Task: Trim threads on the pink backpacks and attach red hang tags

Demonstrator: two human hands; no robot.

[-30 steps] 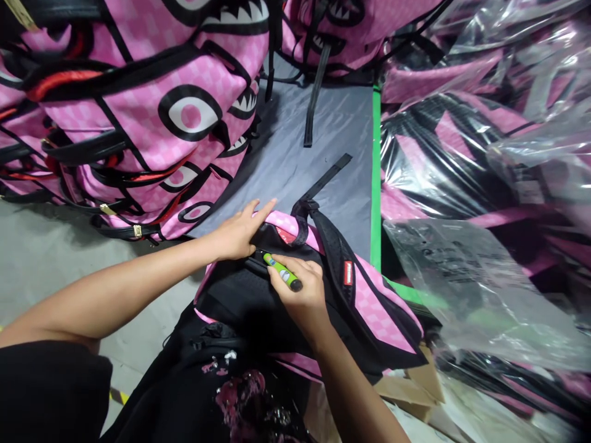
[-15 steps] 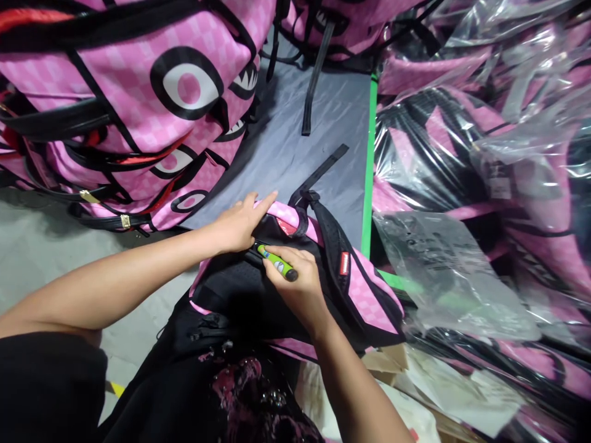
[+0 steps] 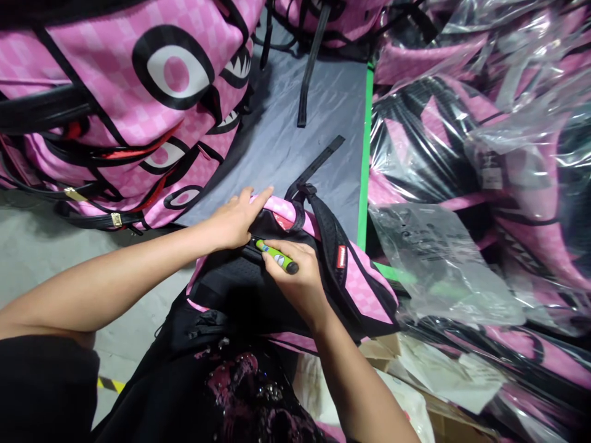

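So my right hand (image 3: 298, 284) is wrapped around a little green tool (image 3: 276, 256), looks like a marker or a lighter, can't really tell which. Thumb and index finger pinch it near the front end, the rest of the fingers are curled in under it, and the dark cap end sticks out toward the right. The tip end is down against the black back panel of the pink backpack (image 3: 364, 286) that's lying in front of me, right near the top edge.

My left hand (image 3: 235, 218) is flat on the same backpack, fingers together and stretched out, index fingertip reaching over the pink top rim. It's not gripping anything, just pressing on the fabric right beside the tool tip. The two hands are practically touching.

The backpack sits partly on my lap and partly on the grey mat (image 3: 295, 147) with the green edge strip (image 3: 364, 147). One of its black straps (image 3: 318, 163) trails out across the mat.

To the upper left there's a heap of pink backpacks with cartoon eyes (image 3: 152, 80), and the whole right side is more of them in clear plastic bags (image 3: 462, 154). A loose empty bag (image 3: 438, 264) lies just right of the one I'm on.
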